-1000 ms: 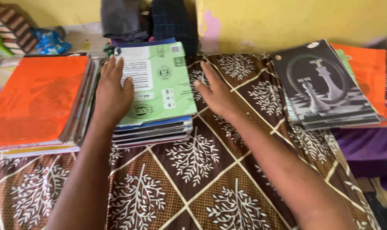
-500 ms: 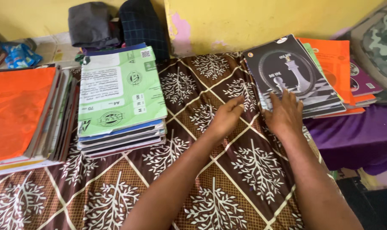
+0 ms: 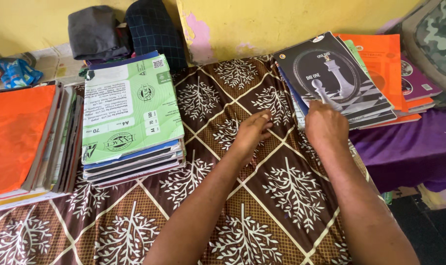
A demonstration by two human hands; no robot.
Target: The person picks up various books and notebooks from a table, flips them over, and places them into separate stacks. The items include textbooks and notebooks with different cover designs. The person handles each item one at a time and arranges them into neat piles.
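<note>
We saw the right hand point(image 3: 325, 128) resting on the near edge of the chess book point(image 3: 333, 78), a dark-covered book with white chess pieces on its front, which topped the right stack point(image 3: 380, 105). The fingers point(image 3: 315, 109) lay bent over the cover's lower corner; we could not tell whether they pinched the cover or merely pressed on it. That stack sat at the far right of the brown cloth point(image 3: 262, 196), patterned with white trees, and beneath the chess book lay an orange book point(image 3: 382, 59), a green edge and a purple book point(image 3: 417, 81), fanned out toward the right.

The left hand point(image 3: 251, 133) lay palm down on the cloth, just left of the right stack, its fingers loosely together and closed on nothing. Its fingertips point(image 3: 265, 118) pointed toward the books without touching them, as far as we could tell.

Well apart to the left stood the middle stack point(image 3: 134, 162), topped by a green paper pack point(image 3: 127, 105). Further left stood another pile with an orange cover point(image 3: 14, 132) on top. Behind, against the yellow wall point(image 3: 282, 19), lay folded dark clothes point(image 3: 124, 32), and a blue packet point(image 3: 16, 71) lay at the far left. A purple sheet point(image 3: 404, 147) hung below the right stack.
</note>
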